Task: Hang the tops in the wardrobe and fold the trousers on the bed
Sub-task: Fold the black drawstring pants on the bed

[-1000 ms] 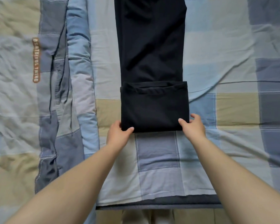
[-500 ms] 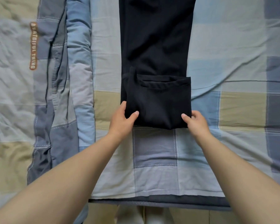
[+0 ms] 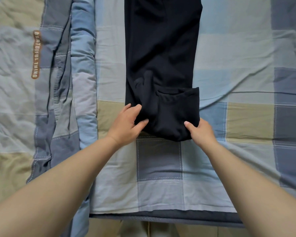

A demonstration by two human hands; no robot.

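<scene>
Trousers (image 3: pixel 161 48): black, laid lengthwise on the bed (image 3: pixel 246 57), near end doubled over into a thick fold.
Left grip: my left hand (image 3: pixel 126 124) pinches the fold's left corner, thumb on top, fingers tucked round the edge.
Right grip: my right hand (image 3: pixel 201 132) holds the fold's right corner, thumb on top, fingers beneath the cloth.
Fold (image 3: pixel 171 115): raised off the cover at its near edge; left side bunched and creased, right side flatter; hem opening showing on top.
Remaining length: runs away from me and out of view at the top.
Bed cover: patchwork checks in blue, grey and tan, wrinkled.
Quilt (image 3: pixel 58 82): rumpled, lying to the left of the trousers, apart from them; bears a brown label (image 3: pixel 36 53).
Step in hand: folding the trousers, by my judgement the second turn of the fold.
Next move calls for: carrying both corners forward evenly and smoothing the bunched left side before pressing flat.
</scene>
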